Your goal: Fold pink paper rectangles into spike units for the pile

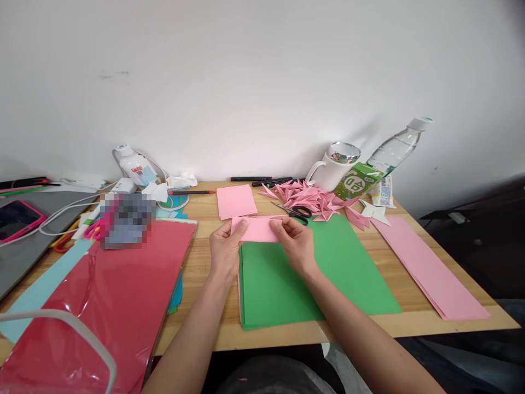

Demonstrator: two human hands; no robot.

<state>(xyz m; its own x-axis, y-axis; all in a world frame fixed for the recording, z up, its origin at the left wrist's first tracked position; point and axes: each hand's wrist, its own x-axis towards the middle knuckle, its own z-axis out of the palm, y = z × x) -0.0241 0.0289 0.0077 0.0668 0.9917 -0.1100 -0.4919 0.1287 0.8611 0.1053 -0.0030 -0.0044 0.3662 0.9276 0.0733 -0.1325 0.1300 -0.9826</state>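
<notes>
Both hands hold one small pink paper rectangle [258, 230] just above the far edge of a stack of green sheets [311, 273]. My left hand [225, 249] pinches its left end, thumb on top. My right hand [296, 243] pinches its right end with fingers curled. Behind the held paper lies a small stack of pink rectangles [235, 201]. A heap of folded pink paper triangles [311, 198] sits further right, with black-handled scissors [296, 210] in front of it.
A plastic-wrapped pack of red paper [110, 306] fills the left. Long pink strips [430, 268] lie at the right edge. A white mug [334, 167], a green carton [356, 180] and a water bottle [396, 148] stand at the back. Markers [262, 179], cables and a pink phone [18, 218] lie around.
</notes>
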